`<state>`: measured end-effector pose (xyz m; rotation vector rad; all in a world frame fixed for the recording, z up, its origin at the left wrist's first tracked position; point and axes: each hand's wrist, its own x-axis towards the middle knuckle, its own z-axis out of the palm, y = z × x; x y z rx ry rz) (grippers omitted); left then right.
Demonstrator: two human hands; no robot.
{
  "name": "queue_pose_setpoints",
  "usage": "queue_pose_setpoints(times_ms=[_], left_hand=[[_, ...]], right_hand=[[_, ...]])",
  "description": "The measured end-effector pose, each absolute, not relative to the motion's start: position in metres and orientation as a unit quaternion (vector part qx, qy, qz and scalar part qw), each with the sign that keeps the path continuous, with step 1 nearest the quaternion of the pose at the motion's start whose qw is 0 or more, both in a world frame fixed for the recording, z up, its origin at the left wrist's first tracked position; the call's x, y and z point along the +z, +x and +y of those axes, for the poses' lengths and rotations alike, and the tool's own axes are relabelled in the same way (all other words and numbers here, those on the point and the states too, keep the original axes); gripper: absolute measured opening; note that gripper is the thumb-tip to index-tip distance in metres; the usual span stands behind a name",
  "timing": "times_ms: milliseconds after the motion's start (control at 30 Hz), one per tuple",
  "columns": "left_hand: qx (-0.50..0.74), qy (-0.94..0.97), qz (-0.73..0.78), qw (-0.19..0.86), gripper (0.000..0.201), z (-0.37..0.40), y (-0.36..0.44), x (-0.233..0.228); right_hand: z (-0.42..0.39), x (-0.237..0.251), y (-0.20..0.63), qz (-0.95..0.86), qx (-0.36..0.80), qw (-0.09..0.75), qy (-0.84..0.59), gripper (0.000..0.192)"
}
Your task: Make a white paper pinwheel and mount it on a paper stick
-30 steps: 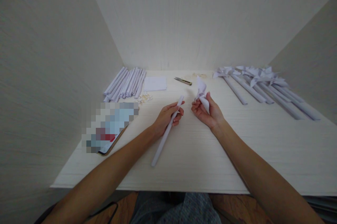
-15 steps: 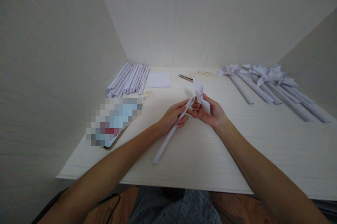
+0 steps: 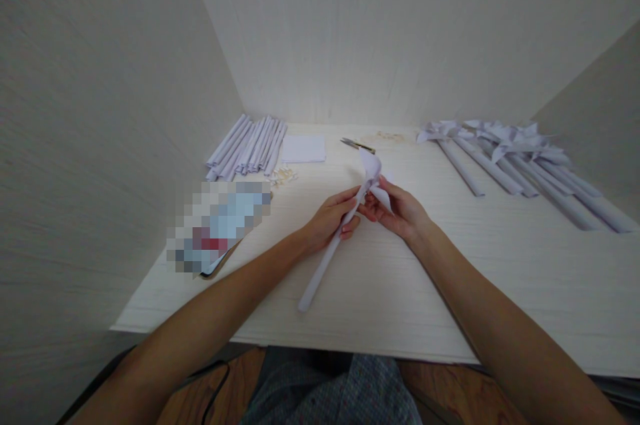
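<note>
1. The left hand (image 3: 333, 220) is closed around a rolled paper stick (image 3: 323, 265), fingers wrapped near its upper end; the stick slants down toward the person, its lower end close to the table (image 3: 500, 278).
2. The right hand (image 3: 397, 212) pinches a folded paper pinwheel head (image 3: 373, 175) between thumb and fingertips, fingers curled, the white blades sticking up above the hand.
3. The pinwheel head sits right at the top end of the stick, and the two hands touch there, above the middle of the table.
4. A bundle of plain paper sticks (image 3: 247, 148) lies at the far left, beside a small stack of white paper squares (image 3: 303, 148).
5. Small pale bits (image 3: 283, 176) lie just in front of that bundle; what they are cannot be told.
6. A pair of scissors (image 3: 357, 144) lies near the back wall, behind the hands.
7. A row of finished pinwheels (image 3: 505, 155) lies at the far right, well apart from the hands.
8. A blurred flat item (image 3: 220, 225) rests near the table's left edge.
</note>
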<state>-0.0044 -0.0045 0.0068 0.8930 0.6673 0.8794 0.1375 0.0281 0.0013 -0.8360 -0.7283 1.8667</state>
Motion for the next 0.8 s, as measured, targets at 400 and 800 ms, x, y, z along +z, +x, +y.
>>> queue_pose_setpoints(times_ms=[400,800], left_hand=[[0.424,0.405,0.295,0.755,0.010,-0.005,-0.004,0.005],[0.421,0.423,0.291,0.748,0.017,-0.006,-0.004,0.004]], right_hand=[[0.024,0.003,0.128,-0.370,0.680,0.521,-0.360,0.031],[0.024,0.005,0.126,-0.370,0.677,0.525,-0.360,0.032]])
